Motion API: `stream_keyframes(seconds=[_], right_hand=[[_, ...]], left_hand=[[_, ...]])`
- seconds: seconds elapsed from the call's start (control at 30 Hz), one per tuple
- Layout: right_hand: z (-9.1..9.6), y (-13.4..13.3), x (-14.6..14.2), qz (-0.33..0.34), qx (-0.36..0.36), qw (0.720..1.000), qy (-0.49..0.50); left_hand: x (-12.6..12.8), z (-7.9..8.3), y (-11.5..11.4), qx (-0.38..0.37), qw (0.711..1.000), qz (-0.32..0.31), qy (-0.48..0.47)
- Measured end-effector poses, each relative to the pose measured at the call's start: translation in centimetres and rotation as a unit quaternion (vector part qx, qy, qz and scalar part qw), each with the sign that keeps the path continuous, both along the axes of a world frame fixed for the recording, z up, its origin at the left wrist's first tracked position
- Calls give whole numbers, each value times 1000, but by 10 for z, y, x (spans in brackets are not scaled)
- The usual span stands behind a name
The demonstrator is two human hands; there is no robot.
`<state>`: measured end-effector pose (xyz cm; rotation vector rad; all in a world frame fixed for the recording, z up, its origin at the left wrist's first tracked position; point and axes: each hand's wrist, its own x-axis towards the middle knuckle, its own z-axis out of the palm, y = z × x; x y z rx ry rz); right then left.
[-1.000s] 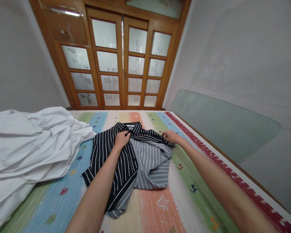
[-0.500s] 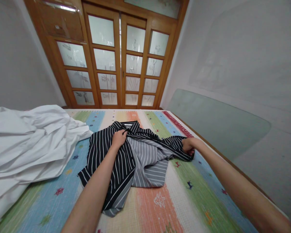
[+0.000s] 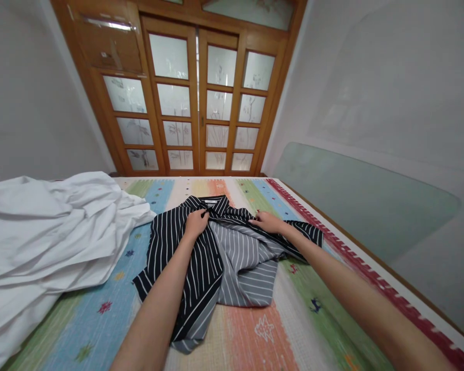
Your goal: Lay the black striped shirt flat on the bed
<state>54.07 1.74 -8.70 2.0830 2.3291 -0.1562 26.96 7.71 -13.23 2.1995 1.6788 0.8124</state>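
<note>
A black-and-white striped shirt (image 3: 166, 232) lies spread on a patterned cover, collar at the far side. One front panel is folded back, and its grey striped inner side shows. My left hand (image 3: 197, 222) is closed on the shirt's front edge just below the collar. Over the right shoulder part of the shirt is my right hand (image 3: 268, 222), its thumb and fingers apart and the fingertips touching or just above the cloth. Beyond my right forearm the right sleeve (image 3: 311, 232) stretches out flat, partly hidden by the arm.
To the left lies a heap of white cloth (image 3: 54, 232). The colourful striped cover (image 3: 251, 335) has a red border along its right side. A pale green panel (image 3: 363, 196) stands against the right wall, and wooden glazed doors (image 3: 201, 98) are at the back.
My right hand has let go of the right sleeve's end and moved left to the shirt's shoulder area. The sleeve now lies flatter. My left hand keeps its hold near the collar.
</note>
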Motion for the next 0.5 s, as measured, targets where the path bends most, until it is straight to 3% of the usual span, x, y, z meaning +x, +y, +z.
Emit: stream_keyframes(seconds=[0.13, 0.33, 0.5], right_hand=[[-9, 12, -6, -43, 28, 999, -12], [-15, 21, 9, -134, 37, 989, -41], [-16, 25, 18, -166, 29, 984, -52]], left_hand=[[0, -3, 7, 3, 1000, -6, 13], [1, -6, 21, 5, 998, -24, 51], [3, -7, 32, 6, 996, -33, 85]])
